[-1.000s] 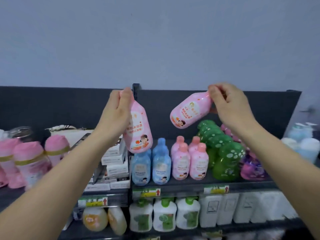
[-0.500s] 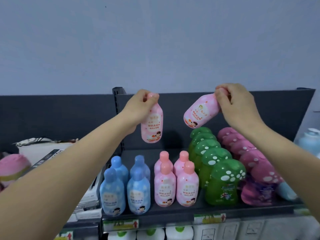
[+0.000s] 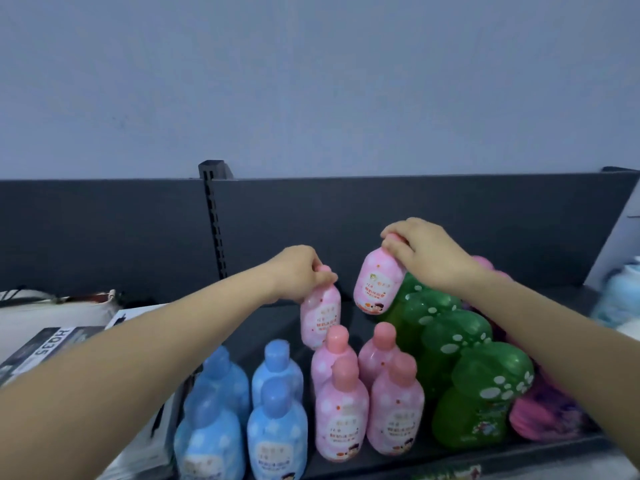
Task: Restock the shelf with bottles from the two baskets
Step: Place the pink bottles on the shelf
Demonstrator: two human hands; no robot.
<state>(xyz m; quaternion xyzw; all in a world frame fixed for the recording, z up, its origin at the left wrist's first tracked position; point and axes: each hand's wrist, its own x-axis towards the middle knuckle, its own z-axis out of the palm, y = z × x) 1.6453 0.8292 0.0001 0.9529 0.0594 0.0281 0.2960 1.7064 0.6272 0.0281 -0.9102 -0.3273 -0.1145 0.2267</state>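
My left hand [image 3: 298, 273] grips the cap of a pink spotted bottle [image 3: 320, 315] that hangs upright just behind the pink row on the dark shelf [image 3: 450, 455]. My right hand [image 3: 426, 254] holds a second pink bottle [image 3: 377, 282] by its cap, a little higher and to the right, close to the green bottles. Several pink bottles [image 3: 341, 415] stand in two rows below them. The baskets are out of view.
Blue spotted bottles [image 3: 275, 434] stand left of the pink rows. Green mushroom-shaped bottles [image 3: 485, 396] line up to the right, with magenta ones [image 3: 543, 414] beyond. Boxes [image 3: 45, 344] lie at the left. A dark back panel [image 3: 346, 216] closes the shelf behind.
Both hands have lowered their pink bottles toward the back of the pink rows. The right bottle has turned from tilted to nearly upright. The view has moved closer to the shelf.
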